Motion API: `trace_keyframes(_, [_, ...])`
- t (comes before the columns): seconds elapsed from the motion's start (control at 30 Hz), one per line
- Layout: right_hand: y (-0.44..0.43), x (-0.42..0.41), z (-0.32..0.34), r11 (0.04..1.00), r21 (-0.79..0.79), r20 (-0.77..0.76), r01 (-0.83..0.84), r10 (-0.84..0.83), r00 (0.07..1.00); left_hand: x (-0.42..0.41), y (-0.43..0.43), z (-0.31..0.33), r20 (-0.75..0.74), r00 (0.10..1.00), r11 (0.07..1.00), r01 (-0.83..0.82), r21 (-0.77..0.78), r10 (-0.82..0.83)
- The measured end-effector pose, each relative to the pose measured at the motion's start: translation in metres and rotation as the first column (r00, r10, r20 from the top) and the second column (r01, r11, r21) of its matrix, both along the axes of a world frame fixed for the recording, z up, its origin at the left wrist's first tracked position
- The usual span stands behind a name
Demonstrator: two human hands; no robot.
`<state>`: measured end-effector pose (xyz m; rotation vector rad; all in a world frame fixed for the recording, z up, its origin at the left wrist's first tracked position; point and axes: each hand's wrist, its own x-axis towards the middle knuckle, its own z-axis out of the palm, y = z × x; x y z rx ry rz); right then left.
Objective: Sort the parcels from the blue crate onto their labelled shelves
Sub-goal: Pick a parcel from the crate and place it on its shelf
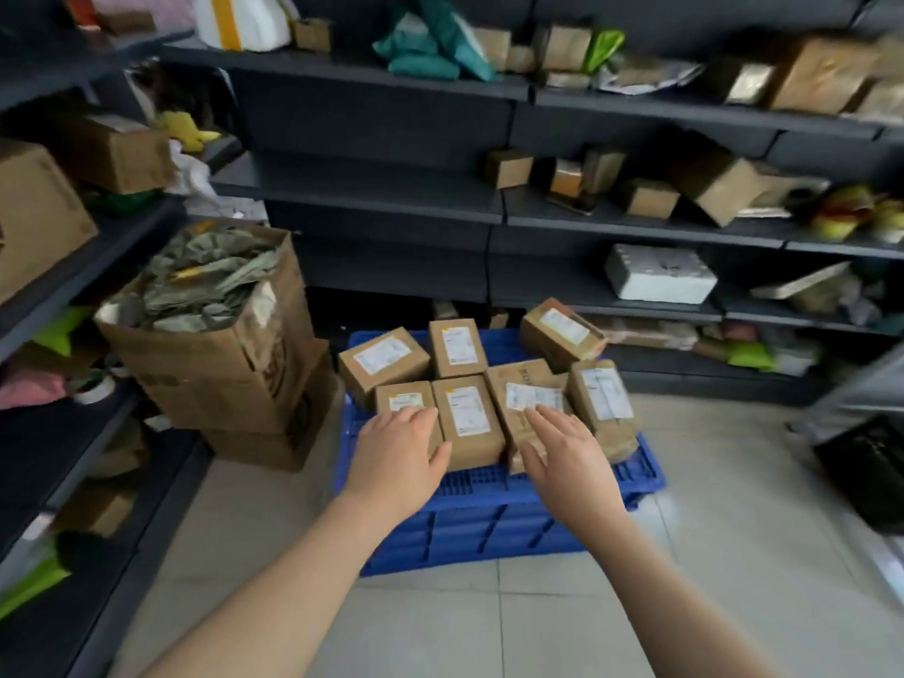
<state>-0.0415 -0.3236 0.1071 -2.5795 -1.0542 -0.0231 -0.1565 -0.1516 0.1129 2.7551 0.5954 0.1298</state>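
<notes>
Step in hand: selection of parcels at the source. No parcel is being carried at this moment.

The blue crate [489,530] is standing on the tiled floor at lower centre of the frame. Seven brown parcels with white labels are sitting on top of it, packed close together.

The left hand [398,447] is lying over the small front-left parcel [403,398], fingers straight and held together, thumb angled toward the neighbouring middle parcel [469,418]. Firm contact cannot be confirmed. The right hand [562,452] is reaching over the wide centre parcel [523,384], fingers straight and slightly spread, tips at the edge of its label. Neither hand is closing round anything yet.

The dark shelving [367,188] is filling the upper frame and the left edge, already loaded with boxes and bags. An open carton of crumpled paper [210,335] is standing just left of the crate.

Assessment: the task is looking to be at an early stage, all seven parcels awaiting sorting. The next move is calling for a proper grip on one parcel, a lift clear of its close neighbours, and a reading of its label. Label print is too blurred to read here, and no shelf markings are showing.
</notes>
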Motion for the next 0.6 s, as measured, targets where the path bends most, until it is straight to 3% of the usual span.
trace_keyframes(0.27, [-0.089,0.098,-0.019,0.980,-0.011,-0.137,0.197,-0.197,0.971,0.110,-0.065,-0.027,-0.111,0.991,0.996,0.066,-0.063,-0.073])
trace_keyframes(0.6, [-0.096,0.196,-0.066,0.942,-0.020,-0.281,0.336,-0.328,0.902,0.225,-0.058,-0.085,-0.245,0.956,0.982,0.132,-0.134,-0.162])
